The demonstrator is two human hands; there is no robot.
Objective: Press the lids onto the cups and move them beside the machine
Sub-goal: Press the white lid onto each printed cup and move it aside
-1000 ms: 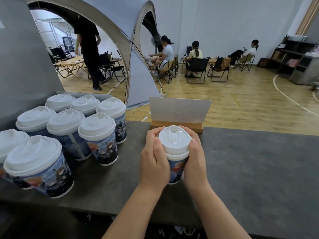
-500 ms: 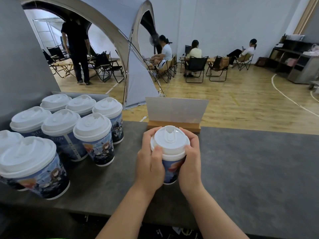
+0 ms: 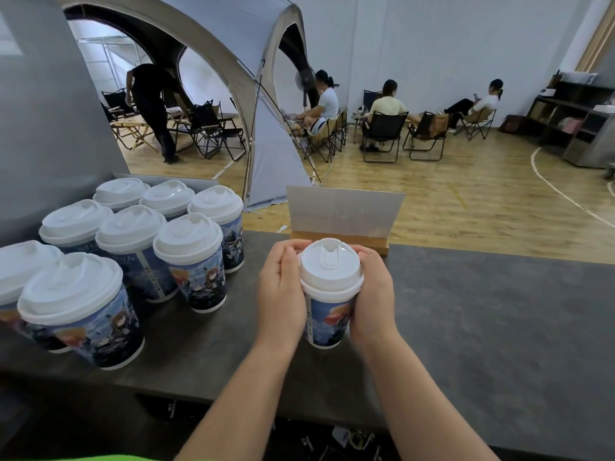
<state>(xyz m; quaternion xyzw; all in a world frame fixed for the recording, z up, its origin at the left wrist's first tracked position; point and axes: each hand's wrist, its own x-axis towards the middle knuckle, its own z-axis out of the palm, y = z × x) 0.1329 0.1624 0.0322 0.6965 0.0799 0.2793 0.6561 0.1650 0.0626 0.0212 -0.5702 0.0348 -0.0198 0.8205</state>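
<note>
Spanning the lower half of the frame, dark counter point(image 3: 482, 327) carries everything; wide bare stretch to the right of centre, near edge runs along the bottom, far edge meets wood floor. Grey machine body point(image 3: 50, 121) fills upper left, cut off by the frame. Group of lidded cups point(image 3: 133, 261) stands at left centre, packed close, nearest ones partly cut by the left edge; prints on them hard to read. Sign holder point(image 3: 342, 221) on a wood base sits just behind the hands at the far edge.

Cup point(image 3: 327, 314) stands upright at frame centre, base on the counter, white lid point(image 3: 329, 264) seated on top. Left hand point(image 3: 283, 287) wraps the cup's left side, fingers together and curled round toward the lid rim; right hand point(image 3: 372, 294) wraps the right side likewise. Fingertips of both reach behind the lid and are mostly hidden, so cannot tell if they touch. Cup wall shows only in the gap between the palms. Clear gap between held cup and the group at left. Both forearms run off the bottom edge.
</note>
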